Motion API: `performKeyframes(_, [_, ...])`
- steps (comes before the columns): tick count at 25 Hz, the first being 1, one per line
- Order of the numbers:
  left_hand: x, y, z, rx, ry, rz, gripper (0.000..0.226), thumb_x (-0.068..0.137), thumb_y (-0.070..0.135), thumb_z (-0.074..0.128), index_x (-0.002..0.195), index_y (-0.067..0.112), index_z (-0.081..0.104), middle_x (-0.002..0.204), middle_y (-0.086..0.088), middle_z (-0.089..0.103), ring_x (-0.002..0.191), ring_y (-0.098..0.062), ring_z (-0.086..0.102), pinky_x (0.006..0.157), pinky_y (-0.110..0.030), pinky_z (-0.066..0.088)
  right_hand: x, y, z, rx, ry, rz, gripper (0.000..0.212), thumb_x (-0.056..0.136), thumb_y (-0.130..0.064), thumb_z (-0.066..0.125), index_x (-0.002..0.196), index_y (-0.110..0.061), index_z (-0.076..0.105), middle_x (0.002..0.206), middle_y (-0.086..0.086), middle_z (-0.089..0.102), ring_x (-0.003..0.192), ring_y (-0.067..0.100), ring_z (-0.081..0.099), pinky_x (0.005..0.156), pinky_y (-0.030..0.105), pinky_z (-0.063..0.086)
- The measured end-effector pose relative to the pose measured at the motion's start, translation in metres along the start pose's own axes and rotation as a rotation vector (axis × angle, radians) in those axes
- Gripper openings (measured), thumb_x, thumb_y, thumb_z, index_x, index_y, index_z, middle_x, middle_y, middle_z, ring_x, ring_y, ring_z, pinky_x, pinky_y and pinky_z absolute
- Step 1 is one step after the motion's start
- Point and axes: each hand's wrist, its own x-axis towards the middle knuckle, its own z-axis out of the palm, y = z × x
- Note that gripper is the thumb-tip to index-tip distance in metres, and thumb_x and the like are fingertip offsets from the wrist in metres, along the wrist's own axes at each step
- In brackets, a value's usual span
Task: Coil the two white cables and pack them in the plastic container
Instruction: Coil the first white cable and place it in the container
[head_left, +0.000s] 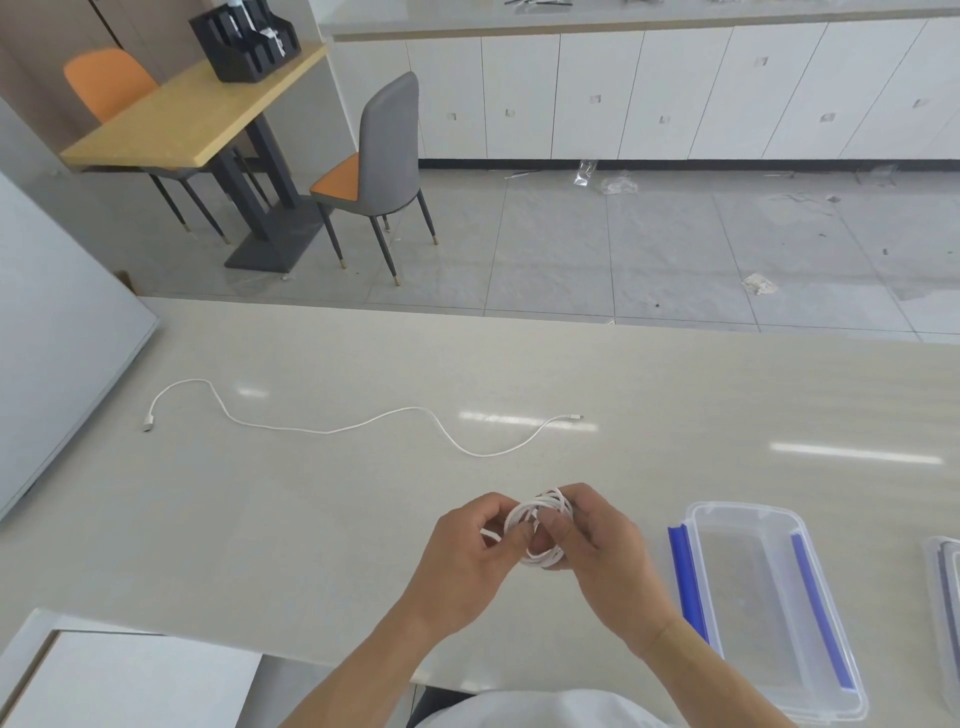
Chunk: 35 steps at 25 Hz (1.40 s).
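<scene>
Here the thin white cable wound into a small round coil (543, 530) sits between both hands, lifted just above the pale glossy tabletop (322, 519) near its front edge. The right hand (597, 540) pinches the coil's right side, thumb across the loops and fingers curled behind; the left hand (467, 545) closes on the left side, fingertips tucked into the ring, with a short tail of cable poking out by the thumb (probably the last end, judging by how little is loose).

The clear rectangular plastic container with blue clips (769, 613) lies directly to the right of the hands, open side up, near the right wrist and clearly closer to the right hand. Its long axis runs from the far side toward the person, tilting slightly rightward as it comes nearer. A short sideways carry over its left rim would drop the coil in, and nothing stands in that gap.

The second white cable, still uncoiled (363, 423), sprawls in a wavy line across the table beyond the hands, running left to right, its larger plug far left and its small plug ending roughly above the hands. Bare table surrounds it. Another clear plastic piece (945, 587), possibly the lid, is cut off at the right edge.
</scene>
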Motion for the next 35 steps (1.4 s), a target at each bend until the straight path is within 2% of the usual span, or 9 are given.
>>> performKeyframes(7, [0.006, 0.002, 0.000, 0.195, 0.035, 0.025, 0.012, 0.094, 0.030, 0.064, 0.086, 0.026, 0.071, 0.081, 0.018, 0.067, 0.080, 0.002, 0.064, 0.068, -0.009, 0.046, 0.001, 0.008, 0.008, 0.075, 0.067, 0.063, 0.016, 0.100, -0.016, 0.055, 0.088, -0.011, 0.064, 0.071, -0.003, 0.070, 0.060, 0.006, 0.063, 0.050, 0.018, 0.049])
performKeyframes(11, [0.003, -0.002, 0.005, 0.389, 0.094, 0.023, 0.012, 0.093, 0.035, 0.058, 0.087, 0.027, 0.064, 0.085, 0.009, 0.066, 0.077, -0.008, 0.064, 0.073, -0.036, 0.055, 0.003, 0.014, 0.011, 0.126, 0.080, 0.076, 0.014, 0.099, -0.014, 0.057, 0.088, -0.007, 0.063, 0.083, 0.014, 0.072, 0.069, 0.013, 0.060, 0.062, 0.023, 0.051])
performKeyframes(13, [0.002, -0.005, 0.006, 0.323, 0.063, -0.017, 0.011, 0.093, 0.034, 0.058, 0.087, 0.027, 0.064, 0.082, 0.010, 0.069, 0.071, -0.009, 0.065, 0.071, -0.038, 0.057, 0.002, 0.018, 0.012, 0.223, 0.075, 0.102, 0.015, 0.098, -0.014, 0.058, 0.090, -0.004, 0.065, 0.081, 0.013, 0.073, 0.073, 0.015, 0.063, 0.070, 0.028, 0.052])
performKeyframes(16, [0.003, -0.007, 0.003, 0.022, -0.018, -0.114, 0.011, 0.096, 0.026, 0.061, 0.090, 0.023, 0.069, 0.085, 0.003, 0.075, 0.071, -0.014, 0.074, 0.071, -0.037, 0.064, 0.002, 0.021, 0.009, 0.414, -0.003, 0.124, 0.024, 0.096, -0.019, 0.060, 0.094, 0.005, 0.066, 0.084, 0.011, 0.073, 0.080, 0.021, 0.067, 0.083, 0.040, 0.055])
performKeyframes(19, [0.004, -0.009, -0.004, -0.216, -0.111, -0.200, 0.011, 0.096, 0.028, 0.066, 0.092, 0.021, 0.073, 0.090, -0.002, 0.078, 0.079, -0.017, 0.077, 0.069, -0.033, 0.064, 0.004, 0.019, 0.001, 0.598, -0.194, 0.190, 0.034, 0.095, -0.024, 0.058, 0.100, 0.009, 0.066, 0.095, 0.016, 0.071, 0.087, 0.024, 0.065, 0.083, 0.036, 0.053])
performKeyframes(25, [0.008, -0.015, 0.000, -0.090, -0.107, -0.118, 0.005, 0.090, 0.033, 0.071, 0.093, 0.029, 0.070, 0.086, 0.011, 0.074, 0.077, -0.014, 0.072, 0.068, -0.036, 0.064, 0.005, 0.020, -0.002, 0.729, -0.281, 0.353, 0.025, 0.092, -0.028, 0.062, 0.099, -0.005, 0.069, 0.093, 0.009, 0.068, 0.080, 0.017, 0.062, 0.074, 0.030, 0.042])
performKeyframes(29, [0.009, -0.014, -0.006, -0.002, -0.111, 0.031, 0.034, 0.082, 0.037, 0.077, 0.108, 0.049, 0.057, 0.103, 0.020, 0.065, 0.094, -0.009, 0.067, 0.077, -0.025, 0.058, 0.006, 0.021, 0.002, 0.797, -0.228, 0.419, 0.020, 0.088, -0.029, 0.065, 0.089, -0.011, 0.074, 0.085, 0.007, 0.068, 0.073, 0.015, 0.063, 0.071, 0.029, 0.043])
performKeyframes(32, [0.010, -0.016, -0.007, 0.136, -0.088, 0.220, 0.034, 0.086, 0.035, 0.074, 0.113, 0.046, 0.056, 0.110, 0.017, 0.058, 0.098, -0.013, 0.063, 0.076, -0.022, 0.055, 0.007, 0.021, 0.000, 0.866, -0.196, 0.442, 0.019, 0.086, -0.027, 0.066, 0.089, -0.011, 0.074, 0.083, 0.006, 0.068, 0.074, 0.017, 0.063, 0.071, 0.030, 0.044])
performKeyframes(35, [0.003, -0.017, -0.001, 0.263, 0.053, 0.304, 0.029, 0.084, 0.045, 0.074, 0.107, 0.039, 0.057, 0.107, 0.018, 0.051, 0.092, -0.009, 0.060, 0.073, -0.019, 0.051, 0.007, 0.017, 0.000, 0.709, -0.151, 0.323, 0.025, 0.084, -0.030, 0.066, 0.094, -0.009, 0.075, 0.080, 0.003, 0.067, 0.071, 0.012, 0.061, 0.073, 0.029, 0.046])
